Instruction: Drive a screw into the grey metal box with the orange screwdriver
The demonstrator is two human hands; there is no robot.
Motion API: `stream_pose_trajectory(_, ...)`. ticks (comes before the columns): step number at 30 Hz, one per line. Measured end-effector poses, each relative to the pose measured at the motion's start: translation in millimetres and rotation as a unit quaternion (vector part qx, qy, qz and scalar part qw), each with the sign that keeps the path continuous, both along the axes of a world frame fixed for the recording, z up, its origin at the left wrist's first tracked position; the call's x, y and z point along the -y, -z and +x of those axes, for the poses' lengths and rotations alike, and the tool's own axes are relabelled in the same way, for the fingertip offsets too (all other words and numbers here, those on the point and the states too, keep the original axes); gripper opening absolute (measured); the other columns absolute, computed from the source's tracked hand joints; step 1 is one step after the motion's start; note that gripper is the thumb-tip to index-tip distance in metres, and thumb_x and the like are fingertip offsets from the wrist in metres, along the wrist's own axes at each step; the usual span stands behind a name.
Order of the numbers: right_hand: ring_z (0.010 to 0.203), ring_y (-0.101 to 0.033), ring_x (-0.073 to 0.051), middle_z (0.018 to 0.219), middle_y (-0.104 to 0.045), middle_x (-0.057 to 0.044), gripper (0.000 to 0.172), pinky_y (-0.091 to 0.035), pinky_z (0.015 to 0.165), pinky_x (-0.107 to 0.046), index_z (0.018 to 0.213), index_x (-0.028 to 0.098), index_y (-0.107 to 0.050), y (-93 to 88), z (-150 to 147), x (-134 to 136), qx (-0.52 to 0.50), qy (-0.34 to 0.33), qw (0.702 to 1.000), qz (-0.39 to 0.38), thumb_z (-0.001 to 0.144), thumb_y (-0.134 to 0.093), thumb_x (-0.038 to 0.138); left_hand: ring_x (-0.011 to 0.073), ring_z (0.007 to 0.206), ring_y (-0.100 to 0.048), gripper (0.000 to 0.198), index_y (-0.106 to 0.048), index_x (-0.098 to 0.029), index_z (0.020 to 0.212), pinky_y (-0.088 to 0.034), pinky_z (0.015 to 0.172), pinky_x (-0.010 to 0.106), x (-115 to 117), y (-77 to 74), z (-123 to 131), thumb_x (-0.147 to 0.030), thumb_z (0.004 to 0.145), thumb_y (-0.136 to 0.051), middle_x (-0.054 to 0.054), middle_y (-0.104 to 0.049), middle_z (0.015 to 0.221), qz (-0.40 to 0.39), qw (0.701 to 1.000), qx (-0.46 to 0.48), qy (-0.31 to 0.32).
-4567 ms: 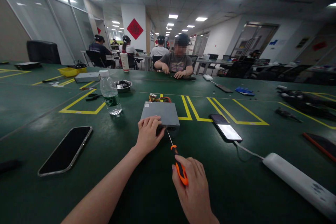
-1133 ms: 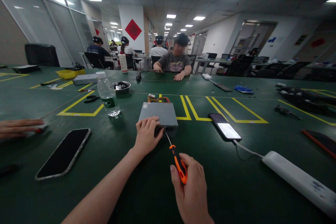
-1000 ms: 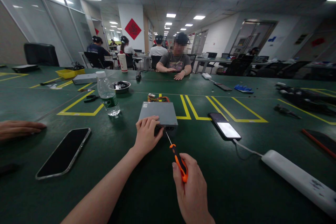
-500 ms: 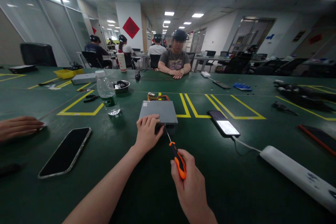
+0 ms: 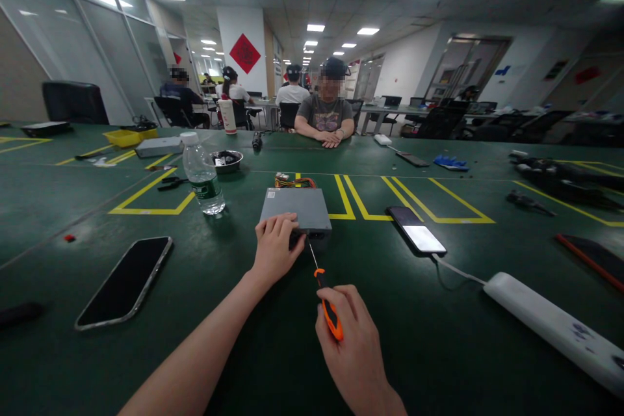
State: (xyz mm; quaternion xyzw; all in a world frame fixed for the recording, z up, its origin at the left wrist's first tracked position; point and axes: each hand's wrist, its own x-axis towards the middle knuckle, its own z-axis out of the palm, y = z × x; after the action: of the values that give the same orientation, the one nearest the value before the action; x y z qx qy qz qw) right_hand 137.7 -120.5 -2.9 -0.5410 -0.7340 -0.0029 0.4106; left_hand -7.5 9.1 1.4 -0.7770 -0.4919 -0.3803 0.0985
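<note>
A flat grey metal box (image 5: 298,207) lies on the green table (image 5: 244,351) in front of me, with coloured wires (image 5: 291,181) at its far end. My left hand (image 5: 274,250) grips the box's near left corner, fingers curled over the top edge. My right hand (image 5: 353,351) is closed around the orange and black handle of a screwdriver (image 5: 325,302). Its thin shaft points at the near face of the box, the tip right at it.
A dark phone (image 5: 124,281) lies at the left, a lit phone (image 5: 417,230) on a cable at the right beside a white power strip (image 5: 550,328). A water bottle (image 5: 202,174) and metal bowl (image 5: 225,160) stand beyond. A small red piece (image 5: 69,238) lies left. A person (image 5: 325,114) sits opposite.
Another person's hand that rested on the table at the left edge has withdrawn, and a small red piece lies there. My hands and the screwdriver stay at the box.
</note>
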Motion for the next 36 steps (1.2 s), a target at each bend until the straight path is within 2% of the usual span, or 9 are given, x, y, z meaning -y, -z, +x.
stream_pose_trajectory(7, 0.074, -0.055, -0.016, 0.083, -0.051, -0.004, 0.016, -0.047, 0.064, -0.029, 0.096, 0.02, -0.051, 0.4, 13.2, 1.0, -0.032, 0.049, 0.998, 0.023, 0.082, -0.042, 0.015, 0.0222, 0.106, -0.051, 0.015, -0.051, -0.022, 0.092, -0.031, 0.087, 0.041, -0.8, 0.6, -0.2, -0.028, 0.079, -0.055, 0.004, -0.06, 0.114, -0.003, 1.0, -0.002, -0.001)
stream_pose_trajectory(16, 0.074, -0.056, -0.016, 0.084, -0.053, -0.004, 0.014, -0.047, 0.064, -0.028, 0.095, 0.02, -0.052, -1.9, 12.6, 0.2, -0.037, 0.053, 0.997, 0.031, 0.085, -0.042, 0.019, 0.0227, 0.106, -0.051, 0.015, -0.05, -0.023, 0.092, -0.03, 0.087, 0.041, -0.7, 0.8, -0.5, -0.028, 0.079, -0.055, 0.004, -0.06, 0.114, 0.001, 1.0, -0.004, 0.0)
stream_pose_trajectory(19, 0.068, -0.059, -0.015, 0.081, -0.056, -0.003, 0.015, -0.048, 0.059, -0.027, 0.098, 0.02, -0.051, -3.5, 11.5, 1.5, -0.048, 0.052, 0.997, 0.007, 0.088, -0.042, 0.029, 0.023, 0.106, -0.051, 0.015, -0.05, -0.023, 0.093, -0.03, 0.087, 0.041, -0.5, 0.8, -0.5, -0.028, 0.08, -0.054, 0.005, -0.06, 0.114, 0.0, 1.0, -0.004, 0.001)
stream_pose_trajectory(23, 0.051, -0.057, -0.013, 0.068, -0.058, 0.001, 0.023, -0.044, 0.047, -0.023, 0.101, 0.019, -0.047, -2.7, 14.3, 3.3, -0.078, 0.09, 0.992, -0.042, 0.091, -0.037, 0.038, 0.0227, 0.106, -0.05, 0.015, -0.05, -0.023, 0.093, -0.03, 0.087, 0.041, -0.6, 0.2, 0.0, -0.029, 0.08, -0.055, 0.005, -0.06, 0.114, -0.003, 1.0, -0.007, 0.001)
stream_pose_trajectory(27, 0.053, -0.057, -0.014, 0.068, -0.058, 0.0, 0.02, -0.043, 0.048, -0.024, 0.091, 0.02, -0.051, -7.3, 23.8, 1.8, -0.007, 0.091, 0.996, -0.01, 0.09, -0.038, 0.035, 0.0227, 0.106, -0.05, 0.015, -0.05, -0.023, 0.093, -0.03, 0.087, 0.041, -1.4, 1.0, 0.1, -0.028, 0.08, -0.055, 0.005, -0.06, 0.115, -0.002, 1.0, -0.009, -0.002)
stream_pose_trajectory(32, 0.06, -0.052, -0.016, 0.069, -0.054, -0.002, 0.018, -0.04, 0.055, -0.028, 0.084, 0.02, -0.057, -20.0, 32.0, -3.1, 0.119, 0.073, 0.989, 0.048, 0.086, -0.039, 0.022, 0.0228, 0.107, -0.05, 0.016, -0.05, -0.023, 0.094, -0.03, 0.087, 0.041, -2.2, 2.5, -1.0, -0.028, 0.08, -0.055, 0.005, -0.059, 0.115, -0.002, 1.0, -0.012, 0.002)
stream_pose_trajectory(36, 0.063, -0.052, -0.016, 0.071, -0.053, -0.003, 0.018, -0.04, 0.058, -0.028, 0.086, 0.02, -0.058, -23.5, 29.0, -6.4, 0.109, 0.064, 0.99, 0.069, 0.086, -0.041, 0.024, 0.0223, 0.107, -0.05, 0.016, -0.051, -0.023, 0.095, -0.031, 0.088, 0.041, -1.6, 2.1, -1.6, -0.028, 0.08, -0.055, 0.004, -0.06, 0.115, -0.002, 1.0, -0.005, 0.005)
